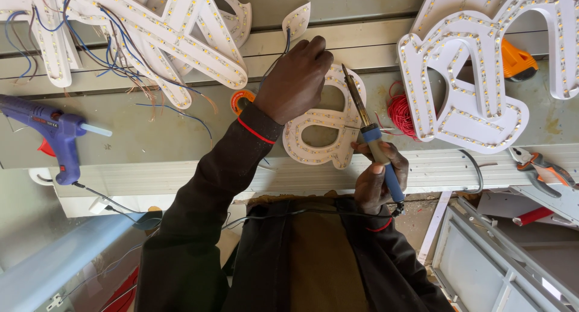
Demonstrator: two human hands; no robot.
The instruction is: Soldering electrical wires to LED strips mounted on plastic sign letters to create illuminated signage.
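1. A white sign letter (322, 128) studded with small LEDs was laid flat on the grey bench (151, 131), between the two hands and close to the bench's near edge.
2. The left hand (295, 77) was curled over the letter's upper left part, fingers closed on a dark wire (283, 50).
3. The right hand (377, 176) was wrapped tightly around the blue handle of a soldering iron (371, 131), whose tip was pointed over the letter's upper right edge.
4. Just right of the iron a red wire coil (402, 114) was seen, then a larger white letter (464, 89).
5. Bare bench was left open to the left of the left hand, up to a blue glue gun (54, 131).
6. Pliers (540, 167) were lain far right.
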